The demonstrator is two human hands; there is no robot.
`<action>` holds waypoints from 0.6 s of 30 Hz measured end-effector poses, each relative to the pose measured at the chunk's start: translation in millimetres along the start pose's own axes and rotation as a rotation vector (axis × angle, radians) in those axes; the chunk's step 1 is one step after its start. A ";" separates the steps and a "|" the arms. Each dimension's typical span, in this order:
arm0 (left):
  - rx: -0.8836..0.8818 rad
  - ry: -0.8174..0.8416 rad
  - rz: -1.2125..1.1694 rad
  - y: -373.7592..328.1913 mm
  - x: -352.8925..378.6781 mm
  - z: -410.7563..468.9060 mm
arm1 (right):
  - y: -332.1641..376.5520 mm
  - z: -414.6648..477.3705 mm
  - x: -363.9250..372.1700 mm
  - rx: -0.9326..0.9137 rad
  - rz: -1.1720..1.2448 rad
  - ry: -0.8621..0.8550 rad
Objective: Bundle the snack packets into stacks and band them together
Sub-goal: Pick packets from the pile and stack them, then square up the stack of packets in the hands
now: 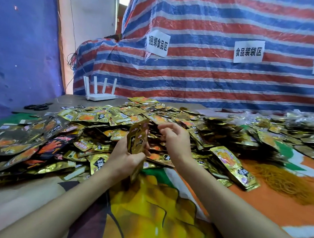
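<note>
Far left on the bench lie black scissors and a white router, both well apart from the work. Loose snack packets are heaped across the left and centre.

At centre, the left grip is curled round a small upright stack of gold packets, held above the heap. Just right of it, the right grip has its fingers curled near the stack's top edge; whether it pinches anything cannot be told. Further right a bundle lies flat, then a pile of rubber bands, near both hands but touching neither.

Risk, as judged: the stack is unbanded and only one hand holds it. The foil looks slick, so a slackened hold would fan the packets back into the heap. Uneven edges would let a band ride off or crease a corner. A reach rightward for a band leaves the stack unsteadied.

Condition: the packets are glossy gold foil with orange and black print. They are flat and thin, with edges roughly aligned, and the lower end projects below the palm.
</note>
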State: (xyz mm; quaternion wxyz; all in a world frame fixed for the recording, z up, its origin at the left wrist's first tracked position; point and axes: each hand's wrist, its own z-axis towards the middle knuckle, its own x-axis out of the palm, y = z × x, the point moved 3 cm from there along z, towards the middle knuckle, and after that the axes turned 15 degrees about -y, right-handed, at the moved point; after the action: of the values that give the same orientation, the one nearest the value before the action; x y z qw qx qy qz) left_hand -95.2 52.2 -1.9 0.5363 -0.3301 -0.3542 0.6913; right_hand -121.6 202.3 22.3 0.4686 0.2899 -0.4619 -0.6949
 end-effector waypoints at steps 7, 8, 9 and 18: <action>-0.022 -0.023 0.074 -2.5 4.0 9.1 | 2.2 20.2 -110.1 -0.261 -0.602 -0.054; -0.024 -0.020 0.074 -3.3 5.8 9.8 | 4.4 26.6 -129.4 -0.265 -0.720 -0.065; -0.030 -0.016 0.075 -4.8 8.6 9.8 | 6.0 33.1 -148.3 -0.253 -0.850 -0.062; -0.127 -0.045 -0.051 -4.9 38.8 -8.9 | -8.0 50.1 -233.7 -0.204 -1.535 0.072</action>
State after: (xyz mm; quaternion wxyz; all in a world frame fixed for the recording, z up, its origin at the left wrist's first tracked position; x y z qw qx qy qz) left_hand -93.3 92.2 -5.4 0.5236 -0.3389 -0.4176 0.6608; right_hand -74.8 436.7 28.3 -0.1049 0.5067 -0.0501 -0.8543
